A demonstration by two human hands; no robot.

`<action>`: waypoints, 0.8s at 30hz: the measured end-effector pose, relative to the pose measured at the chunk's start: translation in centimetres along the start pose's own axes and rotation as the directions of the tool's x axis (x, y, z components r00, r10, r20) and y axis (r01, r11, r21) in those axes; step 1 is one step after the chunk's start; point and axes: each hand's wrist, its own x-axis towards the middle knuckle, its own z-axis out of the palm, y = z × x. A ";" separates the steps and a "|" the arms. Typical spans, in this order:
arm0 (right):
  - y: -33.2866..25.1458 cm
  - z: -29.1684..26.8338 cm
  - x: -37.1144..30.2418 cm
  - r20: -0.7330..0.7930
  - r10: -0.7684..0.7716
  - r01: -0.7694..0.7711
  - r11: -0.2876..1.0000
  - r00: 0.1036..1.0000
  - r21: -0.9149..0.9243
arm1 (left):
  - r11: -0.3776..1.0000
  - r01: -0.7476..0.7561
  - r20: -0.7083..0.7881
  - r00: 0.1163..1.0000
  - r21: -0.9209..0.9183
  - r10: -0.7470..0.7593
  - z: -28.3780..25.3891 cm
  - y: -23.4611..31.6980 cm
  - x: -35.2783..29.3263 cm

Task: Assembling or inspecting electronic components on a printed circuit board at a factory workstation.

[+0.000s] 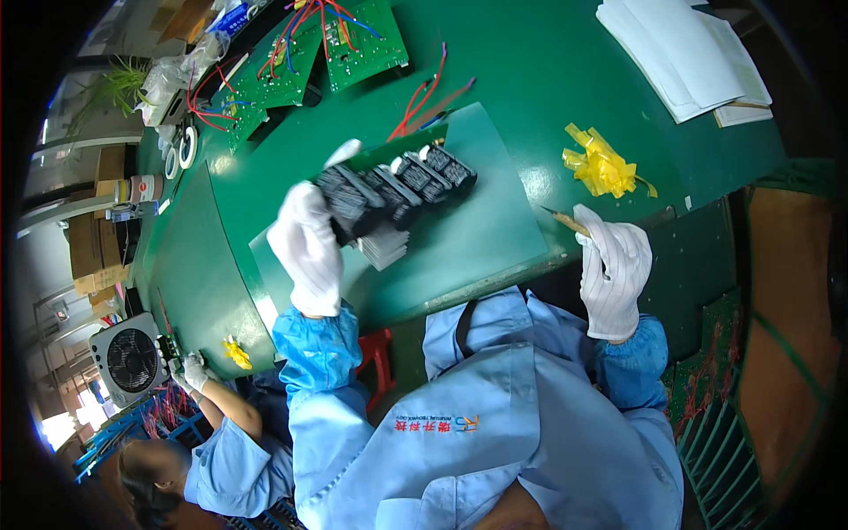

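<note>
My left hand [305, 247], in a white glove, grips a circuit board [358, 159] at its left end and holds it tilted over the table. Several black block-shaped components [420, 181] and a pale finned metal part [385, 246] face me on this board. Red wires [415, 108] show just behind it; where they join is hidden. In my right hand [614, 269], also gloved, a slim pointed tool [570, 223] with a tan body and dark tip is pinched between thumb and fingers. It is apart from the board, near the table's front edge.
On the green table [495, 71], more wired circuit boards [362, 44] lie at the far left. Crumpled yellow tape [605, 163] and white papers [676, 57] lie to the right. Tape rolls [187, 147] rest at left. A co-worker [234, 459] sits beside a fan [131, 360].
</note>
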 end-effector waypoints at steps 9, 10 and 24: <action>-2.3 0.8 0.5 0.296 0.515 -0.586 0.607 0.805 0.537 | 0.533 0.510 0.215 0.827 -0.675 -0.519 1.7 -4.3 -2.1; -2.4 1.0 0.5 0.314 0.535 -0.602 0.535 0.785 0.593 | 0.478 0.553 0.279 0.802 -0.683 -0.528 1.9 -3.9 -2.6; -2.6 2.0 2.4 0.106 0.148 -0.177 0.916 0.983 0.360 | 0.096 0.694 0.497 0.598 -0.713 -0.629 4.4 -5.4 -6.4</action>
